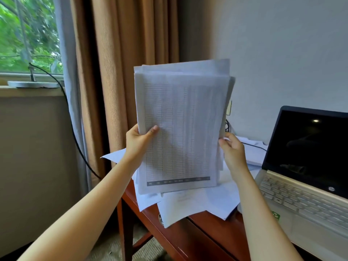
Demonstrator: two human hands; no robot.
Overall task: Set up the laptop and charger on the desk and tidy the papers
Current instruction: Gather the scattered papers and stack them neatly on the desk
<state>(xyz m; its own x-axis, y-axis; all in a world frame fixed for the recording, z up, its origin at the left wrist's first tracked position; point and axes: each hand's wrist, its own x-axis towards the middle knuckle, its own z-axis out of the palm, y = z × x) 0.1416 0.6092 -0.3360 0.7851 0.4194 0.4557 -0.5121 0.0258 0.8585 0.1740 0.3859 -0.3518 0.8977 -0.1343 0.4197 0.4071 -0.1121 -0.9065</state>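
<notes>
several loose sheets (197, 204) lie scattered on the left end of the wooden desk (178, 236), some hanging over its near edge. above them both hands hold a stack of papers (180, 125) upright, its lower edge just over the sheets. the left hand (140, 142) grips the stack's left edge, thumb flat on the front sheet, fingers hidden behind. the right hand (232, 147) pinches the right edge between thumb and curled fingertips. the front sheet carries a blurred printed table. to the right the laptop (305, 166) sits open on the desk, screen dark. behind the stack a thin black cable (254, 146) crosses more paper toward the wall. far left hang brown curtains (122, 72) beside a window (28, 34).
</notes>
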